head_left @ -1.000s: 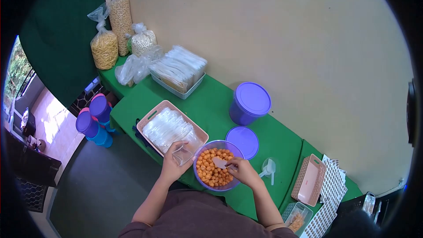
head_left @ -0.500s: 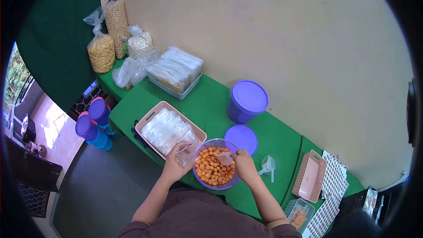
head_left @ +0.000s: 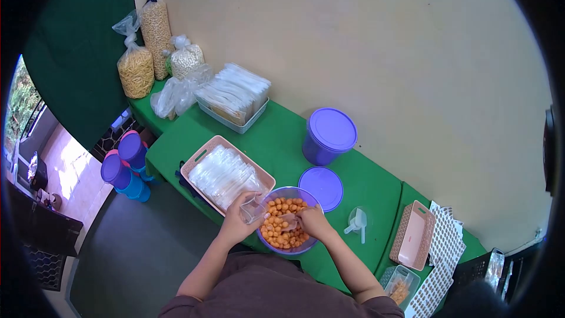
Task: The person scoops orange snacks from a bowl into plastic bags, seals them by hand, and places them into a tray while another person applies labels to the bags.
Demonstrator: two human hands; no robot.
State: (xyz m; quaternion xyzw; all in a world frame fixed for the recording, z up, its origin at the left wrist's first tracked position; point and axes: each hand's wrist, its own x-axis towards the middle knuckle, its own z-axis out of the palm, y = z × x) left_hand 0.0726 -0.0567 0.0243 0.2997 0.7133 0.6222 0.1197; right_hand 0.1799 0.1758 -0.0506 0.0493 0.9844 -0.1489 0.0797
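Observation:
A purple tub (head_left: 292, 249) full of round orange snack balls (head_left: 282, 237) stands at the table's front edge. My right hand (head_left: 312, 221) is closed on a clear scoop (head_left: 289, 222), whose bowl is down among the balls. At the tub's left rim, my left hand (head_left: 236, 221) grips a small clear plastic bag (head_left: 253, 209), its mouth facing the tub. Just left of it, a pink basket (head_left: 194, 177) holds a pile of flat clear bags (head_left: 220, 171). A purple lid (head_left: 321, 188) lies behind the tub.
A lidded purple tub (head_left: 329, 135) stands near the wall. White scoops (head_left: 358, 222) lie to the right, before a pink tray (head_left: 414, 235) and a clear snack container (head_left: 400, 287). A grey basket of packets (head_left: 232, 91) and tied snack bags (head_left: 136, 70) stand at back left.
My right hand has moved left and slightly down, pushing the scoop from above the balls in among them. My left hand and the bag have shifted slightly right.

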